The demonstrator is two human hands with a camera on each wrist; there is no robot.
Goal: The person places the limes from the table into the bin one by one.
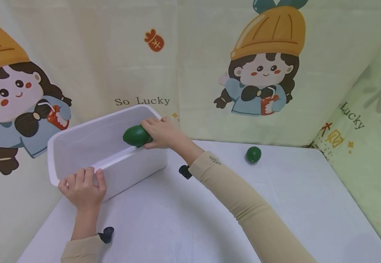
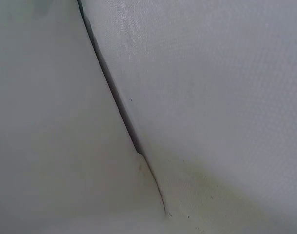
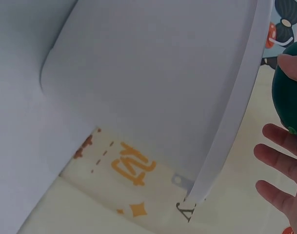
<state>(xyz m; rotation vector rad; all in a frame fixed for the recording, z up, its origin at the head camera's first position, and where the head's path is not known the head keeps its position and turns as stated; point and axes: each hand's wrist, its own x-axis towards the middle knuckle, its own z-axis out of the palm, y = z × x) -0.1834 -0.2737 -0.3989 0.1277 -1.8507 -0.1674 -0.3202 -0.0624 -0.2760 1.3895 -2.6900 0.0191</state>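
Head view shows the left hand (image 1: 84, 186) curling its fingers over the near rim of the white bin (image 1: 129, 175), probably to steady it, while the right hand (image 1: 164, 134) grips one end of a dark green lime-like fruit (image 1: 135, 135) above the opening, seemingly to clear the rim; a second green fruit (image 1: 253, 155) rests apart on the white tabletop (image 1: 177, 219).

Hooked left hand (image 1: 83, 187) over the near rim (image 1: 119, 163) of the box (image 1: 134, 173), toward its left end. Reached with right arm (image 1: 243, 201) to the box's right end, and held right hand (image 1: 162, 133) at that end, pinching, with fingers (image 3: 279, 158) spread.
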